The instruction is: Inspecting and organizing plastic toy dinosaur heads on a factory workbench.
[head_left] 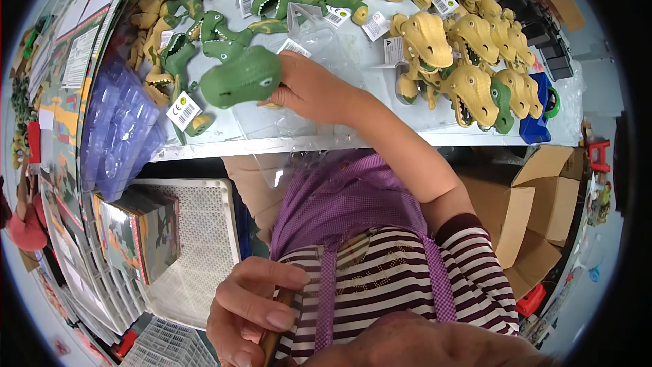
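Observation:
Above the front part of the table, my right hand (312, 92) is closed on a green toy dinosaur (243, 76), its head pointing left. Most of its body is hidden behind the head and my fingers. Close to the camera at the lower edge, my left hand (251, 309) curls its fingers round a narrow brown object (277, 326), whose kind I cannot make out. Left of the right hand lie green toy dinosaurs (217, 34) with white tags (183, 111). Transparent plastic (319, 41) lies on the table beside my right wrist.
Tan toy dinosaurs (426, 37) crowd the table's right side, near a blue container (536, 109). Transparent bluish plastic trays (119, 122) are stacked at the left edge. Below stand a white crate (227, 231) with printed camouflage-pattern boxes (139, 228) and an opened cardboard box (502, 231).

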Tool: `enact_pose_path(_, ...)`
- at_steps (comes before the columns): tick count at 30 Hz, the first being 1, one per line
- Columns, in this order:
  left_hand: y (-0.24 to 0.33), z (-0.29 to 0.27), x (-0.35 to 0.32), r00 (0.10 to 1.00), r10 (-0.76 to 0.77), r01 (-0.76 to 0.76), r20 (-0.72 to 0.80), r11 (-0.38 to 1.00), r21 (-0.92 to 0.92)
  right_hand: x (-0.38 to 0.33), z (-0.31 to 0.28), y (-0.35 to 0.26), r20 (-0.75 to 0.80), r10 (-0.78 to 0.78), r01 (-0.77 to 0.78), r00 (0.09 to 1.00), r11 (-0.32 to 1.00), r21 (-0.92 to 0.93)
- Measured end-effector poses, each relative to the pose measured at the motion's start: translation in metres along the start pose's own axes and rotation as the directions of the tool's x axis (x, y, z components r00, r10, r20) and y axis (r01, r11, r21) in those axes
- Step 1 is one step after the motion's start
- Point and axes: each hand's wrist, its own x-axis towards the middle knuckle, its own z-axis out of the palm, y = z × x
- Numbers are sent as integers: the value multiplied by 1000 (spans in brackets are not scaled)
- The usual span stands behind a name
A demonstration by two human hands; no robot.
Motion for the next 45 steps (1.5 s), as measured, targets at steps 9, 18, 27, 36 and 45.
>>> enact_pose_path(9, -3, -5, 3, 1000, 20, -20, 6, 1000, 3, 1, 1, 4, -55, 60, -55, 997, 995, 78)
enact_pose_path(18, -5, 0, 3, 997, 47, -45, -56, 998, 37, 6, 1, 1, 36, -3, 4, 999, 999, -39)
enact_pose_path(27, -12, 6, 4, 1000, 28, -28, -1, 998, 54, 14, 0, 7, 78, -110, 117, 991, 988, -96)
enact_pose_path(36, -10, 14, 1, 1000, 12, -11, -3, 998, 55, 10, -6, 2, 43, -88, 89, 995, 995, -37)
enact_pose_path(45, -6, 9, -1, 1000, -4, 4, -12, 1000, 16, -12, -7, 9, -123, -176, 159, 977, 978, -138)
